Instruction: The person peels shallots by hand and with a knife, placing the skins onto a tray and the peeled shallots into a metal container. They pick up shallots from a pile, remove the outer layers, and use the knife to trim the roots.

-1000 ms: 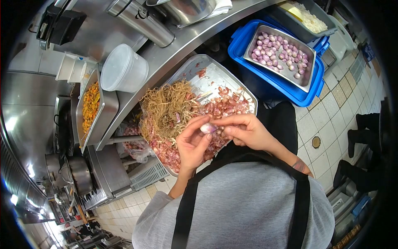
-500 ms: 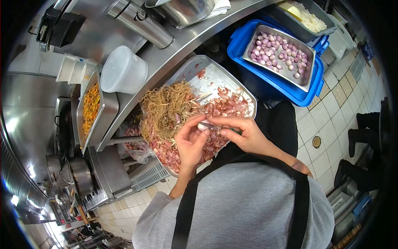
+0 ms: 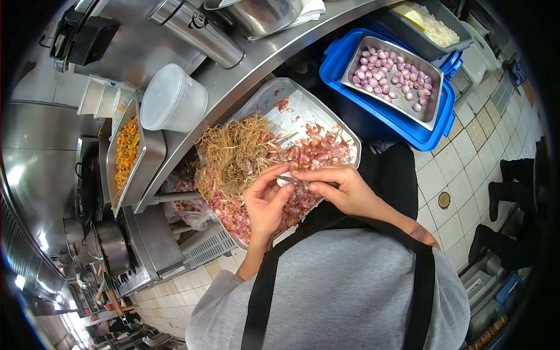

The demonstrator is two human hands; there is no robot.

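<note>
In the head view, a shallot (image 3: pixel 283 181) is held above the front edge of the heap in a metal tray (image 3: pixel 303 93). The shallot is gripped between the thumb and fingers of the left hand (image 3: pixel 262 204); a pale surface is exposed. A small knife (image 3: pixel 290 179) is gripped in the right hand (image 3: pixel 345 188), and its handle is largely concealed by the fingers. The blade is positioned at the shallot; whether the skin is being cut cannot be told. Both hands are closed on their items and are set near each other.

The tray is loaded with tangled dry roots (image 3: pixel 233 149) at the left and reddish shallot skins (image 3: pixel 321 146) at the right and front. A bare metal area is left exposed at the far side.

Beyond the right hand, peeled shallots (image 3: pixel 385 69) are contained in a rectangular steel pan (image 3: pixel 430 119), which is supported on a blue lid (image 3: pixel 421 141). At the left, a translucent plastic tub (image 3: pixel 175 99) is placed on the steel counter (image 3: pixel 224 76).
</note>
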